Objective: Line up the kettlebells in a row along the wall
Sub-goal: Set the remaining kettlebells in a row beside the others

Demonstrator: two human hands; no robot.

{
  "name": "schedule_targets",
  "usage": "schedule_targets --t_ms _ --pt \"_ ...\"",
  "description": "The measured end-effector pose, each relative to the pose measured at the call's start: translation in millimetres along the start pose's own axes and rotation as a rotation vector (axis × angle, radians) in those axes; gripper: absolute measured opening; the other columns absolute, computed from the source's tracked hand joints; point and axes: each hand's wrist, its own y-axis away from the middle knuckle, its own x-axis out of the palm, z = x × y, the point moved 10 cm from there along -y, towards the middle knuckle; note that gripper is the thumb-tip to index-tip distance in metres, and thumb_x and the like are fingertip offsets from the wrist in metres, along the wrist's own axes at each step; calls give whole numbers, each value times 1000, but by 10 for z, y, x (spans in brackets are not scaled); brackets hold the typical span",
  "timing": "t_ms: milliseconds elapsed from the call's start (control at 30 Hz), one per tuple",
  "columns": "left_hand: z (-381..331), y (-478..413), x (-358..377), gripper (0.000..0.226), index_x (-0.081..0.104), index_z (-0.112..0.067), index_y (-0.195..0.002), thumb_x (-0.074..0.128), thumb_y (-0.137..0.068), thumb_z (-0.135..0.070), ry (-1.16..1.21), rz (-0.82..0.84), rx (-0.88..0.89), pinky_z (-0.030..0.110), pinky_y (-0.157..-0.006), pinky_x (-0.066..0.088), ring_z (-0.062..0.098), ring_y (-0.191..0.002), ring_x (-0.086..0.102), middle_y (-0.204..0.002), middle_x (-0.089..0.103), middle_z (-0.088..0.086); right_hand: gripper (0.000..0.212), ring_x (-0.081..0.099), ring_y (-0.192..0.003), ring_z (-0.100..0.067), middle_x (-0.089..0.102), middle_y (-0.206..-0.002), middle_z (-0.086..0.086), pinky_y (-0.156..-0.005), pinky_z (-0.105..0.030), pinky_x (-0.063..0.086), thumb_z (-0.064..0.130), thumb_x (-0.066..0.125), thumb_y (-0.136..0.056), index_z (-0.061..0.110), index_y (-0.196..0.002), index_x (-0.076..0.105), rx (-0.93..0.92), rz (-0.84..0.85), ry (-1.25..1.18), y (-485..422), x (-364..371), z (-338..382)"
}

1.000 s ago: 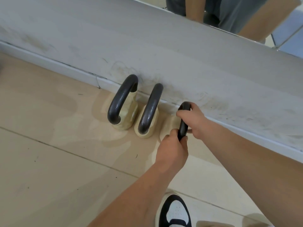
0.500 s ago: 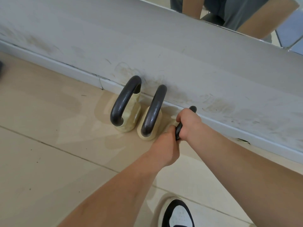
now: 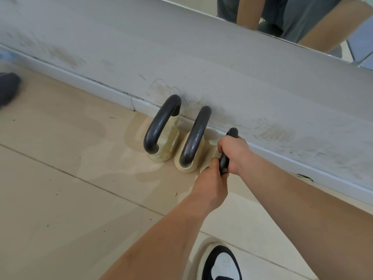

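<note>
Two cream kettlebells with dark handles stand side by side against the grey wall: the left kettlebell (image 3: 162,130) and the middle kettlebell (image 3: 194,141). Just right of them is a third kettlebell (image 3: 232,132), its body hidden under my hands. My left hand (image 3: 210,183) grips the near end of its dark handle. My right hand (image 3: 234,151) is wrapped around the handle's middle. Only the handle's far tip and a short near stretch show.
The grey wall (image 3: 201,63) and its baseboard run diagonally from upper left to lower right, with a mirror (image 3: 292,19) above. A dark object (image 3: 8,87) lies at the left edge. My black-and-white shoe (image 3: 222,263) stands on the beige floor tiles below.
Both hands slid the third kettlebell left, closer to the middle one, and it now sits nearly touching. My hands keep their grip on its handle.
</note>
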Motion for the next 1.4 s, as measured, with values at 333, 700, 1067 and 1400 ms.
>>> schedule_targets --t_ms 333,700,1067,1400 --pt "-3 -16 -8 17 46 -17 -115 50 -102 -28 -60 96 36 39 -72 50 29 -84 63 -97 66 6 23 48 -77 -26 48 -85 -9 -75 -40 47 -2 50 -85 14 -101 55 -35 -13 -11 19 -15 -16" --pt "-75 -194 -179 15 48 -17 -112 52 -99 -24 -145 179 133 40 -75 52 27 -81 63 -96 68 5 36 55 -91 -35 52 -93 -12 -93 -59 49 -2 49 -86 13 -118 48 56 -66 -196 -6 -41 -30" --pt "-31 -86 -4 14 47 -19 -110 49 -101 -30 -5 53 2 47 -80 55 29 -85 64 -95 66 6 28 50 -79 -26 49 -93 -10 -76 -41 49 -4 52 -84 10 -108 53 -45 28 8 -62 -16 90" --pt "45 -45 16 9 45 -34 -103 51 -102 -28 59 87 -42 31 -70 46 16 -76 55 -83 58 -11 30 61 -94 -33 57 -98 -10 -95 -63 56 8 55 -88 15 -117 52 -54 42 126 -62 -94 77"
